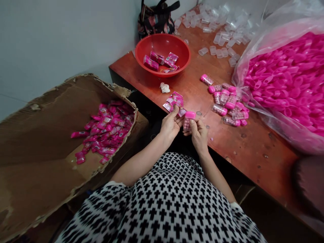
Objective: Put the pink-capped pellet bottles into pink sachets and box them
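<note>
Near the table edge, my right hand (pixel 199 135) pinches a small clear bottle (pixel 187 124) with a pink cap and pink beads inside. My left hand (pixel 171 125) is closed on a pink label (pixel 181 112), its thumb on top, just left of the bottle. Behind that hand, more pink labels (pixel 175 98) lie on the table. Several filled bottles (pixel 231 101) with pink caps lie in a pile to the right. Part of the bottle and some fingers of both hands are hidden.
A red bowl (pixel 186 64) holding label packs and a white crumpled scrap (pixel 164 87) stand beyond my hands. An open cardboard box (pixel 45 111) with wrapped bottles is at the left. A bag of pink caps (pixel 286 77) and clear containers (pixel 222 37) occupy the right and back.
</note>
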### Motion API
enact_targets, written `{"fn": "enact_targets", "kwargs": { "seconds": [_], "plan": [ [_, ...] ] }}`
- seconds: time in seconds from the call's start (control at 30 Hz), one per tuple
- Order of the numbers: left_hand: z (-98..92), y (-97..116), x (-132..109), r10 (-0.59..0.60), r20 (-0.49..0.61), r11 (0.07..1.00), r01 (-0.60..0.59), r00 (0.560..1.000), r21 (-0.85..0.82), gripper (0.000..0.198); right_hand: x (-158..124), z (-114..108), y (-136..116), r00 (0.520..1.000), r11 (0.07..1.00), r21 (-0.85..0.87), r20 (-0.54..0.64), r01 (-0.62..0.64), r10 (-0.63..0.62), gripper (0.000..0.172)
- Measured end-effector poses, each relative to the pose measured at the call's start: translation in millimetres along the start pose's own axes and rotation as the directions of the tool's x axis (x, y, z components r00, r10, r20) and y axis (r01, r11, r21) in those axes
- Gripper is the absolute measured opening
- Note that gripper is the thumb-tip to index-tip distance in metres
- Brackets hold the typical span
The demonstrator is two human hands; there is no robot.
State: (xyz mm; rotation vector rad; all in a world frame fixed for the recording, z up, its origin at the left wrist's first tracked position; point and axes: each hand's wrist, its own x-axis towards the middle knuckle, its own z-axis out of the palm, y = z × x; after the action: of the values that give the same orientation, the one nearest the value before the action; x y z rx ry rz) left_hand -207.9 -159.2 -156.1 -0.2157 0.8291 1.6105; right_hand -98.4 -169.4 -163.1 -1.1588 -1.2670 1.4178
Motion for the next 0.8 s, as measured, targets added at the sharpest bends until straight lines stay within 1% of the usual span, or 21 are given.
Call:
{"fn": "enact_targets", "kwargs": {
  "seconds": [0.13, 0.23, 0.3, 0.37, 0.43, 0.5, 0.57, 0.63, 0.7, 0.8],
  "plan": [
    [2.7, -0.4, -1.1, -0.016, -0.012, 1.000, 0.016, 1.000, 0.020, 0.016, -0.4, 1.8, 6.1, 0.999, 1.000, -0.022, 0.032, -0.005, 0.006, 0.027],
    [2.7, -0.4, -2.7, 0.015, 0.007, 0.998, -0.016, 1.000, 0.063, 0.021, 0.4, 3.0, 8.0, 0.996, 0.999, 0.019, 0.081, -0.037, 0.036, 0.027],
    [1.5, 0.4, -3.8, 0.045, 0.064, 0.991, -0.052, 0.997, 0.121, 0.026, 1.5, 2.7, 7.5, 0.993, 0.996, 0.059, 0.105, -0.069, 0.062, 0.026],
    [0.1, 2.1, -4.6, 0.052, 0.147, 0.974, -0.082, 0.988, 0.209, 0.031, 2.2, 1.8, 7.1, 0.993, 0.995, 0.064, 0.098, -0.073, 0.067, 0.026],
    [-0.7, 3.8, -5.1, 0.046, 0.226, 0.948, -0.114, 0.973, 0.297, 0.034, 1.8, 0.9, 7.9, 0.998, 0.999, 0.026, 0.063, -0.027, 0.025, 0.026],
    [-0.8, 4.9, -5.2, 0.049, 0.284, 0.927, -0.149, 0.958, 0.345, 0.036, 0.4, 0.8, 10.3, 0.999, 0.999, -0.022, 0.035, 0.037, -0.036, 0.026],
    [-0.8, 5.1, -5.1, 0.040, 0.310, 0.918, -0.158, 0.950, 0.365, 0.038, -1.3, 1.3, 13.4, 0.997, 0.995, -0.053, 0.016, 0.080, -0.080, 0.026],
    [-1.4, 5.0, -5.1, 0.015, 0.310, 0.914, -0.139, 0.951, 0.382, 0.035, -2.2, 1.7, 15.5, 0.995, 0.994, -0.059, -0.008, 0.095, -0.096, 0.026],
    [-2.5, 5.2, -5.2, -0.011, 0.307, 0.900, -0.124, 0.952, 0.418, 0.031, -1.4, 1.1, 15.9, 0.997, 0.997, -0.021, -0.014, 0.077, -0.078, 0.026],
    [-4.2, 5.3, -5.6, -0.009, 0.319, 0.854, -0.159, 0.948, 0.495, 0.032, 2.8, -1.7, 14.0, 0.997, 0.994, 0.111, 0.076, -0.025, 0.017, 0.027]
  ]
}}
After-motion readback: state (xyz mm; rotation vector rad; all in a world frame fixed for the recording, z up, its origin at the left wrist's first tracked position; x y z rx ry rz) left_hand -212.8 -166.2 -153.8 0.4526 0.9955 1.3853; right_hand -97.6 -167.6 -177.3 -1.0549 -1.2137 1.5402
